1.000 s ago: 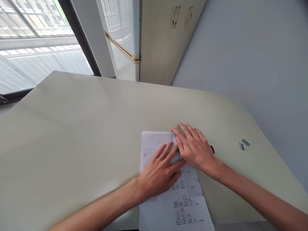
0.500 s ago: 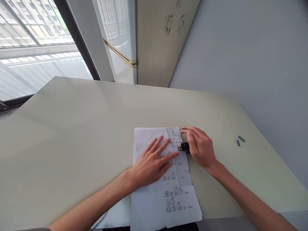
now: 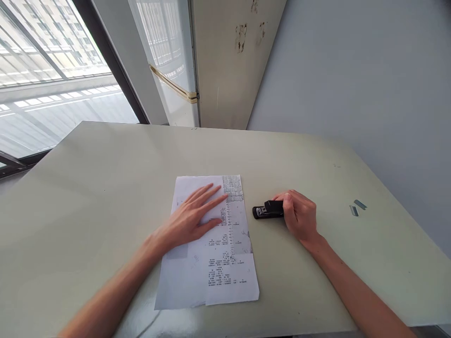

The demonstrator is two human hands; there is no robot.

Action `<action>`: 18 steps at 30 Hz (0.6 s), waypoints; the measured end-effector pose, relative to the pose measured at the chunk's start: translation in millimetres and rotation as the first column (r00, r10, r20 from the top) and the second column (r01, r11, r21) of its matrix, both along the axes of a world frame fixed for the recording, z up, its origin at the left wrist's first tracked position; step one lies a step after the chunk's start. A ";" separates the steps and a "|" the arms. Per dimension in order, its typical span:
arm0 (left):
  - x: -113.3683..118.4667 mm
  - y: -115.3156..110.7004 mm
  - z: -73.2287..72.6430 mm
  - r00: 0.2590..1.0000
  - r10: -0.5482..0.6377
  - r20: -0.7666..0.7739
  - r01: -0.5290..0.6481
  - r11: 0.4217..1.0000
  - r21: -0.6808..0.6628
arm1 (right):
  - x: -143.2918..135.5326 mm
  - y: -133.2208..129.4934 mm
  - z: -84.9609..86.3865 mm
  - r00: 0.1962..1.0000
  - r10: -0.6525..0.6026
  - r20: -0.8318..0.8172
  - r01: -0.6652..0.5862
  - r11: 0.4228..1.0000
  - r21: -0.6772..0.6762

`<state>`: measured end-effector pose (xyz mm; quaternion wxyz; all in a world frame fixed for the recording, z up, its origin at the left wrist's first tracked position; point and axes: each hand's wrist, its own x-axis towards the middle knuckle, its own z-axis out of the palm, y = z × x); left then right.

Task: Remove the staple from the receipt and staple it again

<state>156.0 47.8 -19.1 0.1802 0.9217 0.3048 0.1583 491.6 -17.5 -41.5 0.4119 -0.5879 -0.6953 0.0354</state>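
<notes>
Flat on the paper sheets lies my left hand, palm down with its fingers spread. The sheets are printed with small text on their right part, and rows of dense marks fill the top right corner. To the right of the paper, my right hand grips a black stapler whose front end points left toward the sheets. A gap of bare table separates the stapler from the paper's edge. The stapler's rear part is hidden inside my fingers.
Everything rests on a pale table. Two small grey strips lie on its right side. Beyond the far edge stand a fridge with a yellowed handle and a window. A grey wall rises at the right.
The stapler has come away from the paper's right edge and now shows more of its front. My left hand and the sheets have shifted left and up the table.
</notes>
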 end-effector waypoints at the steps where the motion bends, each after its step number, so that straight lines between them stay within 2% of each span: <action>1: -6.0 5.5 1.8 0.999 0.039 0.011 -0.039 0.999 0.005 | 3.0 0.8 0.2 1.000 -0.007 -0.019 0.007 1.000 -0.016; 4: -29.5 24.9 3.7 0.976 0.212 0.041 -0.213 0.976 0.038 | 9.3 1.2 2.7 0.993 -0.032 -0.114 0.022 0.996 -0.090; 9: -63.4 48.0 -4.0 0.902 0.430 0.021 -0.431 0.901 0.050 | 11.0 0.9 6.2 0.966 -0.090 -0.242 0.037 0.976 -0.216; 12: -66.5 51.1 -7.3 0.878 0.479 0.005 -0.479 0.877 0.040 | 10.2 1.7 7.7 0.959 -0.121 -0.257 0.055 0.967 -0.250; 18: -59.3 51.7 -4.7 0.867 0.497 0.037 -0.499 0.864 0.064 | 8.9 3.1 10.9 0.953 -0.139 -0.268 0.061 0.958 -0.280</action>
